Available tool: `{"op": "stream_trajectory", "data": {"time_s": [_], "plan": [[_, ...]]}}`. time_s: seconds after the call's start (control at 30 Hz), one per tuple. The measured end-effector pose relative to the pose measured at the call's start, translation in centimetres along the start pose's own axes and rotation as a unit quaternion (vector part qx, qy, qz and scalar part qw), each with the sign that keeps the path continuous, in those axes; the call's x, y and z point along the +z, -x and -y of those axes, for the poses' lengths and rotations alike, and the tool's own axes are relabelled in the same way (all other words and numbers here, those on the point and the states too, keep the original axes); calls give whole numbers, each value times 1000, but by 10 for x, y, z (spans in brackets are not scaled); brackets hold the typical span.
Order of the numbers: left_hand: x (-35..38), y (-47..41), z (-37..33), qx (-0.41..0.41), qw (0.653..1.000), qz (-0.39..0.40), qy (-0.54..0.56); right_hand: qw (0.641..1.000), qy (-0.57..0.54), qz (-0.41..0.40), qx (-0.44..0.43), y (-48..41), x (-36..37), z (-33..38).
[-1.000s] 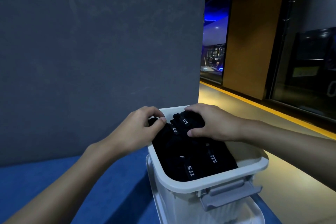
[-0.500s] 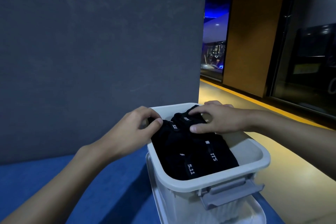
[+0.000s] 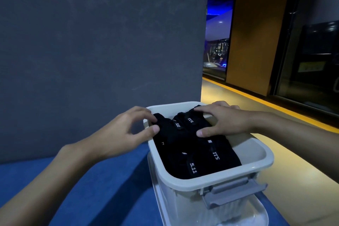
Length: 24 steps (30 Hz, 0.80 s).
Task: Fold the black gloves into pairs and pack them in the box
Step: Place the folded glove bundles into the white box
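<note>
1. White "5.11" labels mark the black gloves (image 3: 198,154) packed in the white box (image 3: 264,154) on the blue counter (image 3: 91,189).
2. The left hand (image 3: 126,134) pinches the far-left pair (image 3: 170,128); the right hand (image 3: 227,123) presses flat on the far pair (image 3: 192,121).

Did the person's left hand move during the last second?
Yes. The left hand has slid left against the box: earlier it hid the box's far-left rim corner, which now shows, and it pinches the edge of the black gloves.
</note>
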<state>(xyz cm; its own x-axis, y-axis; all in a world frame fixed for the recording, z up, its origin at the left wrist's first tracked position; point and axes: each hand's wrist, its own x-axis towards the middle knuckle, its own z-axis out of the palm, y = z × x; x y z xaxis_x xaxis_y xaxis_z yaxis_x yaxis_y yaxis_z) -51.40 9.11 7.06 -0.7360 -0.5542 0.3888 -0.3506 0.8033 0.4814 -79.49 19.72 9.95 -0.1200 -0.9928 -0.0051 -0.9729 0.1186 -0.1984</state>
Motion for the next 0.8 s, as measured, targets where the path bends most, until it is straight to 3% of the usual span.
{"op": "stream_trajectory", "data": {"time_s": [0.33, 0.47, 0.8], "plan": [[-14, 15, 3, 5, 991, 104, 87, 966, -257, 23, -13, 23, 1, -11], [-5, 21, 1, -7, 990, 32, 141, 949, -314, -1, -8, 24, 3, -6], [-45, 72, 8, -42, 985, -75, 151, 951, -302, -22, -70, 1, -13, 54]]}}
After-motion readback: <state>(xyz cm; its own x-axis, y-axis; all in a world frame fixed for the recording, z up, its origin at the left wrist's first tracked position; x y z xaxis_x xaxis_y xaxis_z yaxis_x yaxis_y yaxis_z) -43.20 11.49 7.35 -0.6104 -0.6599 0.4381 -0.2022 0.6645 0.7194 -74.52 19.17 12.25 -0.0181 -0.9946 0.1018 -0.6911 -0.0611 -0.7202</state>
